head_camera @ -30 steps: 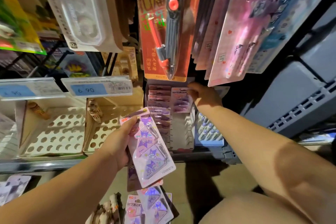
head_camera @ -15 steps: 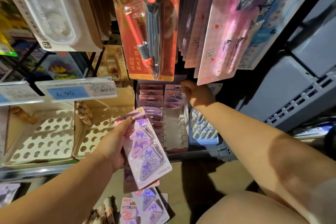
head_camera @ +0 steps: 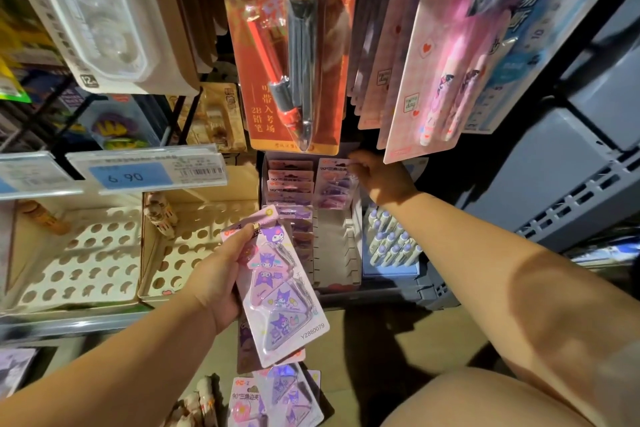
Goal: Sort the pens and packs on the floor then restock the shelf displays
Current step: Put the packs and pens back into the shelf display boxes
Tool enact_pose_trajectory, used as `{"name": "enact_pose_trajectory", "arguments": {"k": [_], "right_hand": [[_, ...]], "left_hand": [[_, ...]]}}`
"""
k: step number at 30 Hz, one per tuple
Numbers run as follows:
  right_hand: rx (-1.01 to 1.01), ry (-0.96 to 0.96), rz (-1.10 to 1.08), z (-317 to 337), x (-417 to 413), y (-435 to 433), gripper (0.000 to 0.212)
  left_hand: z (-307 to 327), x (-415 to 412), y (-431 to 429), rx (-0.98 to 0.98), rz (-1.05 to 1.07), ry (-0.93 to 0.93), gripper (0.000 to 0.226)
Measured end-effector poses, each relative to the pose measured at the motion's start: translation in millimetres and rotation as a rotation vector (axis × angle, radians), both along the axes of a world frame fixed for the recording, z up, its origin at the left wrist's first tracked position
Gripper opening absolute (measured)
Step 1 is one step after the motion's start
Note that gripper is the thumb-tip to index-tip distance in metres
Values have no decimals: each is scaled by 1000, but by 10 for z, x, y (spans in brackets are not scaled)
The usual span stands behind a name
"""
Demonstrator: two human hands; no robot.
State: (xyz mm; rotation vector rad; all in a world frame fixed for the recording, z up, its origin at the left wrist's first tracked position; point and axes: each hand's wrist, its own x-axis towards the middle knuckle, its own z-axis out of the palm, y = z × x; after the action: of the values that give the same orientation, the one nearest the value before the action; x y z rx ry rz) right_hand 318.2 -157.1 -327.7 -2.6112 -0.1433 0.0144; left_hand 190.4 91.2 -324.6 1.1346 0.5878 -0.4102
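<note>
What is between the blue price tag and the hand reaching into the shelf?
In the head view, between the blue price tag and the right hand stands a white slotted rack holding rows of pink clip packs.

Dim store aisle, tan floor (head_camera: 363, 350). Grey metal shelf edge (head_camera: 69, 322) on the left, grey slotted plastic crates (head_camera: 554, 191) stacked right. Warm, uneven light.
</note>
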Motion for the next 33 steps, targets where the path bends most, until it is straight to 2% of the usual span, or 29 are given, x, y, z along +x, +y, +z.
{"name": "enact_pose_trajectory", "arguments": {"k": [3, 20, 33], "right_hand": [[31, -16, -24, 17, 18, 3, 31], [-186, 68, -21, -52, -3, 131, 33], [-135, 71, -27, -129, 38, 92, 34]], "left_hand": [[4, -23, -5, 0, -4, 3, 26], [7, 0, -15, -10, 4, 21, 27], [29, 14, -10, -27, -13, -19, 26]]}}
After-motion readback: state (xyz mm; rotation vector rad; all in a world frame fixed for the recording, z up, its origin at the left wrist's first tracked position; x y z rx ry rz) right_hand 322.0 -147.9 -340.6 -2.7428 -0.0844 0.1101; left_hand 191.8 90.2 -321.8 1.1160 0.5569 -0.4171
